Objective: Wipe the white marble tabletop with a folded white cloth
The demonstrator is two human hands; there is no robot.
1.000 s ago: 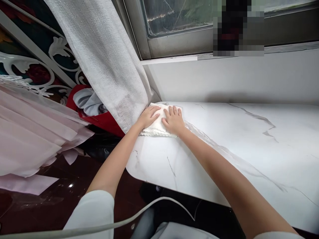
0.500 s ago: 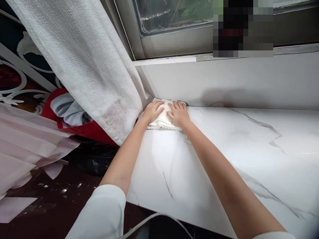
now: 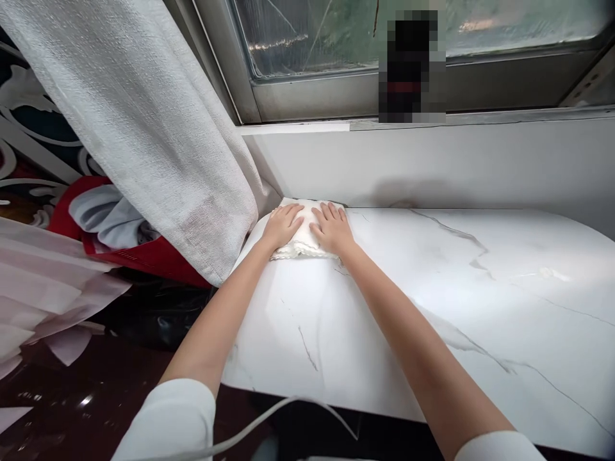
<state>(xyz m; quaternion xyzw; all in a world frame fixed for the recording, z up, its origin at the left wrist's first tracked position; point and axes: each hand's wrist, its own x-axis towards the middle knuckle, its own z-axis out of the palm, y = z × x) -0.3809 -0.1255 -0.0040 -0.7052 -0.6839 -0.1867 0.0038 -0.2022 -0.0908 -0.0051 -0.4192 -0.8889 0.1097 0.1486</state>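
Observation:
A folded white cloth [image 3: 303, 246] lies flat at the far left corner of the white marble-patterned tabletop [image 3: 358, 339], close to the wall. My left hand [image 3: 282, 226] rests palm down on the cloth's left part, fingers stretched out. On its right part lies my right hand [image 3: 332, 228], also flat with its fingers spread. Both arms reach straight forward over the table. My palms hide some of the cloth.
A long white curtain [image 3: 168, 128] hangs by the table's left edge. Behind it stands a red bin [image 3: 144, 259] with grey-blue fabric [image 3: 108, 211] inside. A metal-framed window [image 3: 307, 96] is above the back wall. A pale cable [image 3: 259, 419] loops near the front edge.
The camera view has turned slightly right, so everything appears further left and more of the table's right side shows. Both hands stay flat on the cloth in the same corner.

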